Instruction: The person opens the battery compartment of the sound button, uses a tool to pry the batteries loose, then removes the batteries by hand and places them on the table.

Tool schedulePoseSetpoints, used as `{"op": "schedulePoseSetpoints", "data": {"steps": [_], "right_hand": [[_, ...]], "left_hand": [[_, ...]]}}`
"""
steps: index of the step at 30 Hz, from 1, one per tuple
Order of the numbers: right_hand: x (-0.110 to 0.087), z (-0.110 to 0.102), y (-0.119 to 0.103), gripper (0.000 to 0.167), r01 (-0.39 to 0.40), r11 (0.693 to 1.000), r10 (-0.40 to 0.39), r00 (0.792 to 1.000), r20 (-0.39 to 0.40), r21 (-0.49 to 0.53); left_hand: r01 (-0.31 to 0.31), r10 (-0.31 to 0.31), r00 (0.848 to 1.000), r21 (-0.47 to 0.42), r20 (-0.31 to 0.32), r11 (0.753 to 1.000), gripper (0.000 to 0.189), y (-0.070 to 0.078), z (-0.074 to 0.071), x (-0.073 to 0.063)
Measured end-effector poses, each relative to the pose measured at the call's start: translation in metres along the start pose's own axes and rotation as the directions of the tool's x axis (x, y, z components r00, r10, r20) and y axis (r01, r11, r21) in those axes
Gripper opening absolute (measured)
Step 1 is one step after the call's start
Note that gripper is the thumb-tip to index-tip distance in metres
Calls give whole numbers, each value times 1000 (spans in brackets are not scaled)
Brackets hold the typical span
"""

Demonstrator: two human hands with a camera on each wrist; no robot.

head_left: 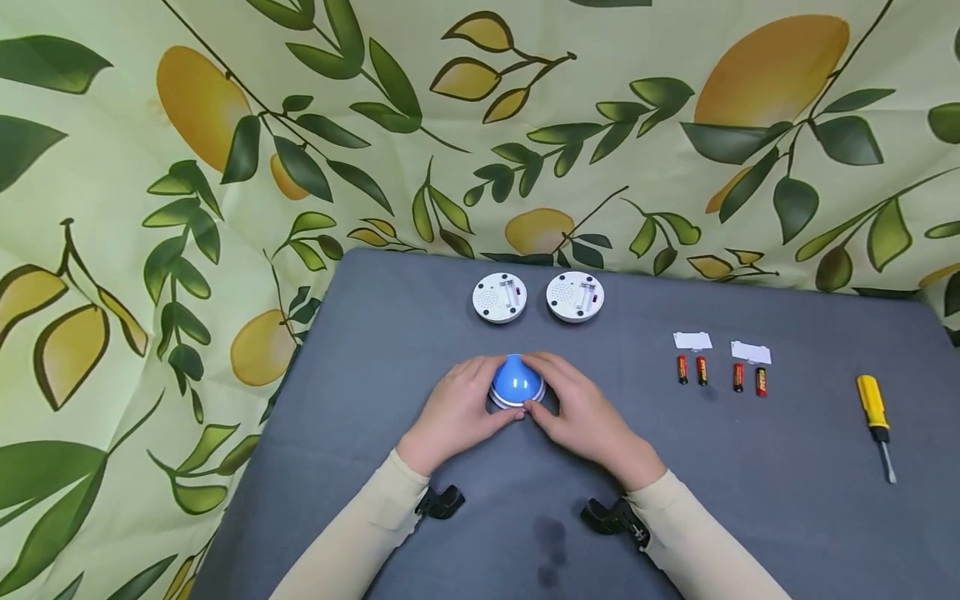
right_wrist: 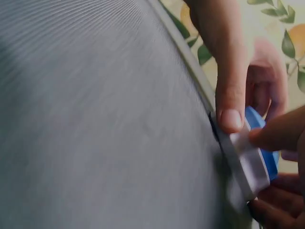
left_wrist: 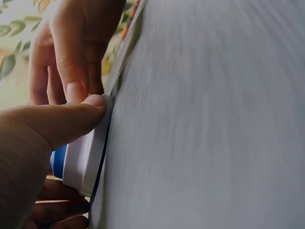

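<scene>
A round device with a blue domed top [head_left: 515, 381] and a white base stands on the table in front of the person, dome up. My left hand [head_left: 462, 410] curls round its left side, and my right hand [head_left: 583, 415] grips it from the right. Both thumbs meet at the near edge of the white base [left_wrist: 80, 160], as the left wrist view shows. From the right wrist view the blue top [right_wrist: 268, 162] is partly covered by fingers. Beyond the hands lie two white round bases, one left [head_left: 498, 298] and one right [head_left: 575, 297], their undersides up with battery slots showing.
To the right lie two white battery covers, one left [head_left: 692, 341] and one right [head_left: 751, 352], with several small red-and-black batteries [head_left: 702, 371] below them. Farther right is a yellow-handled screwdriver [head_left: 872, 404]. A patterned cloth [head_left: 420, 192] hangs behind the grey table [head_left: 360, 350].
</scene>
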State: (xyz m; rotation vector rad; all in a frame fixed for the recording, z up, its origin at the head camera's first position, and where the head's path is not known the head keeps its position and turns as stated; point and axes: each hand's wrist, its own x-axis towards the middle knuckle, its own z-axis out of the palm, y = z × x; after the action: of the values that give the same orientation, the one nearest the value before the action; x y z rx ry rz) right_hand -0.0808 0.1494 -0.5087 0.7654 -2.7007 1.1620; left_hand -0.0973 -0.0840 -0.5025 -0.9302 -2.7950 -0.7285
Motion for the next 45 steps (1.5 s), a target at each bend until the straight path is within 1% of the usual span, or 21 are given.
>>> {"op": "schedulePoseSetpoints", "data": {"steps": [4, 9, 11, 13, 16, 18, 22, 29, 33, 36, 38, 41, 43, 45], "right_hand": [[-19, -13, 10, 66, -10, 1000, 10, 1000, 7, 8], [-45, -30, 22, 70, -23, 1000, 23, 999, -30, 10], [-53, -35, 27, 72, -28, 999, 29, 999, -44, 21], [-60, -38, 32, 73, -31, 999, 32, 998, -56, 30], [-65, -38, 37, 73, -29, 999, 31, 997, -66, 36], [-67, -38, 38, 73, -29, 999, 32, 997, -75, 41], [-68, -39, 38, 73, -19, 998, 25, 995, -98, 59], [-70, -38, 40, 74, 4, 998, 4, 992, -122, 62], [-71, -37, 41, 73, 11, 998, -3, 992, -123, 65], [-72, -37, 41, 73, 23, 996, -13, 992, -124, 82], [-72, -37, 43, 71, 46, 994, -33, 991, -131, 99], [-71, -38, 44, 66, 117, 984, -95, 983, -160, 133], [-69, -39, 45, 58, 172, 974, -143, 971, -190, 147], [-67, -40, 45, 49, 224, 963, -187, 956, -228, 151]], "left_hand": [[-68, 67, 997, 19, 39, 998, 79, 15, 9, 11], [-159, 153, 985, 79, 77, 984, 82, 40, 24, 26], [-184, 175, 980, 90, 96, 979, 83, 47, 30, 31], [-191, 182, 977, 73, 111, 979, 85, 51, 36, 34], [-169, 167, 977, 7, 133, 986, 87, 50, 42, 35], [-145, 152, 978, -57, 143, 988, 88, 47, 46, 34], [-124, 146, 979, -155, 140, 980, 88, 40, 51, 34], [-131, 159, 980, -206, 123, 970, 87, 38, 51, 36], [-141, 178, 977, -265, 119, 954, 85, 38, 50, 37], [-138, 181, 976, -303, 118, 943, 83, 37, 50, 37], [-131, 174, 978, -322, 111, 938, 81, 36, 50, 37], [-117, 155, 984, -335, 89, 935, 80, 35, 51, 36], [-114, 146, 987, -336, 73, 935, 78, 35, 51, 36], [-112, 141, 988, -333, 63, 936, 76, 35, 52, 36]]}}
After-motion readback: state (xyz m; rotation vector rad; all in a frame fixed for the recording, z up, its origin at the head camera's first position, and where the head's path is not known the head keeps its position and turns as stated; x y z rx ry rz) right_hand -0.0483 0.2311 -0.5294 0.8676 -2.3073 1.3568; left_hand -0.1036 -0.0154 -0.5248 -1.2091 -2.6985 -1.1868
